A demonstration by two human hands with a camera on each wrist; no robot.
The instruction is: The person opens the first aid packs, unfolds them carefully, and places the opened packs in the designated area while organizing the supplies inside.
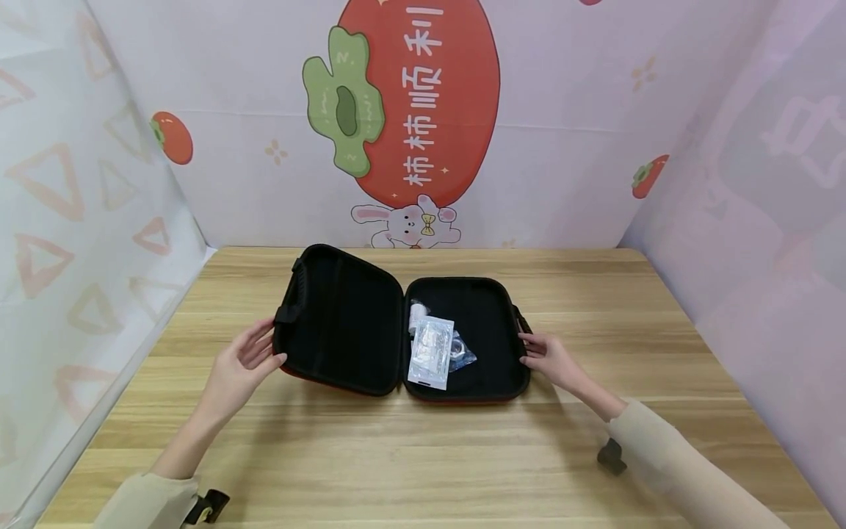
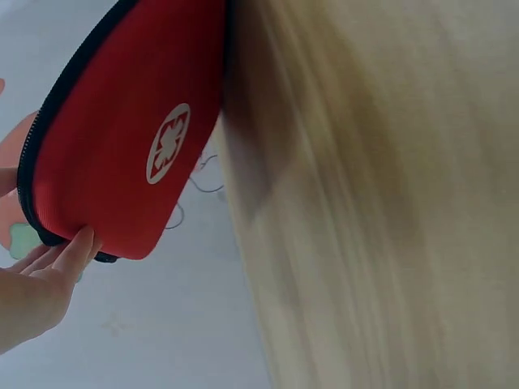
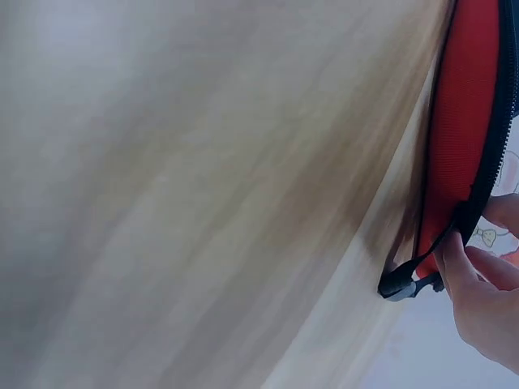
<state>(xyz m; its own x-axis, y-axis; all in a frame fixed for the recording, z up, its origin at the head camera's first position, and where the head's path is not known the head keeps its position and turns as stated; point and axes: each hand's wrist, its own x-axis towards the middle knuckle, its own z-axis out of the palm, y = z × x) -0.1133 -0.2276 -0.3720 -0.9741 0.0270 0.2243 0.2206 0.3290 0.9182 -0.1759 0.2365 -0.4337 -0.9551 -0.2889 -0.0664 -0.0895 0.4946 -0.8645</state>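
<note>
Behind the wood-grain tabletop [image 1: 396,463] stands a pale printed backdrop [image 1: 562,162], its large red persimmon [image 1: 463,95] topped with a green calyx [image 1: 320,110] and crossed by white Chinese lettering turned sideways. A cartoon rabbit [image 1: 403,220] sits just above the tabletop's far edge. Left of the tabletop, a whitish sheet [image 1: 106,242] carries orange triangles; right of it, a pinkish sheet [image 1: 734,242] bears faded prints. Soft light falls across the tabletop.

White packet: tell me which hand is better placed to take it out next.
Probably the right hand: it is nearer the white packet and grips the case base where that lies; the left hand holds the tilted lid.
</note>
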